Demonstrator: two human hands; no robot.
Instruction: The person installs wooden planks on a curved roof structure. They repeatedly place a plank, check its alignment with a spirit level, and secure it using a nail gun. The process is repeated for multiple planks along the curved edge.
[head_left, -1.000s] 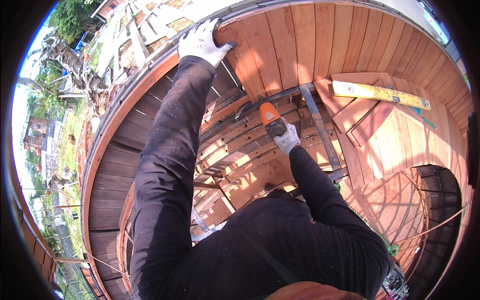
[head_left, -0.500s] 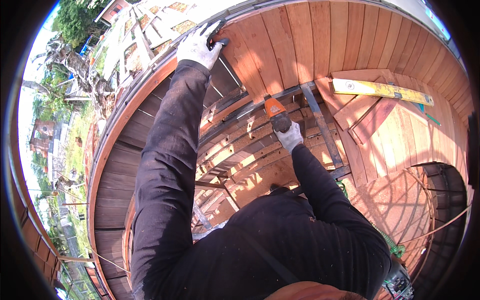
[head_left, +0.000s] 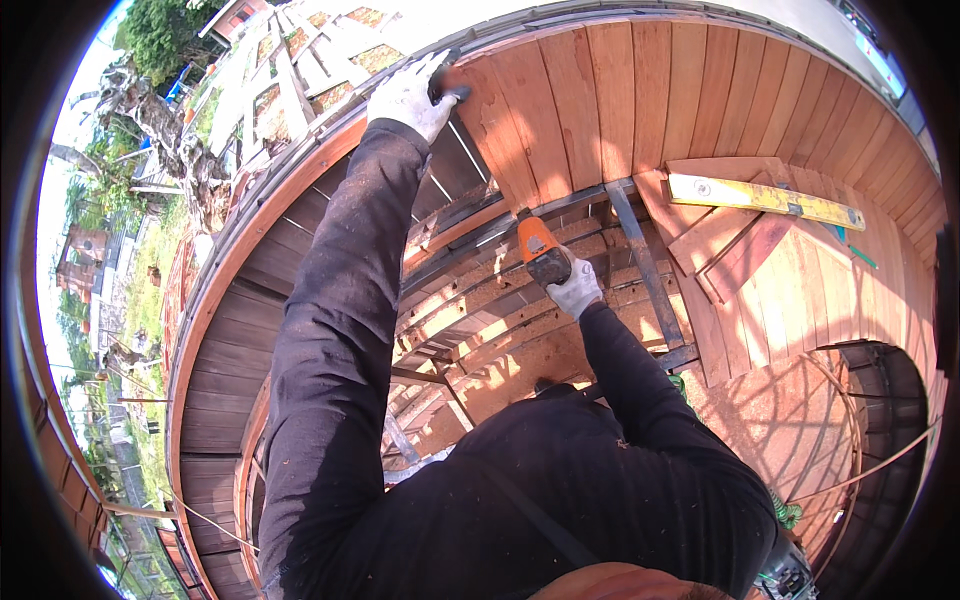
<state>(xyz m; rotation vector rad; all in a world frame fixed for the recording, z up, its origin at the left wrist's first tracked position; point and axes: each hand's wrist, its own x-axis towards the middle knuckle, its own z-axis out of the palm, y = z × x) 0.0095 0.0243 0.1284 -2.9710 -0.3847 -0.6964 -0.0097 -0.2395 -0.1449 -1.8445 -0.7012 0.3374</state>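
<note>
My left hand [head_left: 412, 98], in a white glove with dark fingertips, grips the far corner of the end plank [head_left: 497, 135], thumb and fingers curved about its edge. The plank is reddish wood, last in a curved row of boards. My right hand [head_left: 575, 290], gloved alike, is closed on an orange-and-black drill driver [head_left: 539, 246]. Its narrow dark tip points at the plank's near end, by the dark metal frame bar [head_left: 580, 193]. Whether the tip touches wood or metal I cannot tell.
A yellow spirit level [head_left: 765, 198] lies over loose boards [head_left: 740, 250] at right. Beside it is a green pencil-like stick [head_left: 864, 257]. Below the frame, curved slats [head_left: 470, 300] show through the opening. A dark slatted wall [head_left: 225, 390] curves along the left. A green hose [head_left: 785, 512] lies lower right.
The drill driver and my right hand have shifted slightly left, its tip now nearer the end plank's left side. My left hand stays on the far corner. The whole view has shifted a little.
</note>
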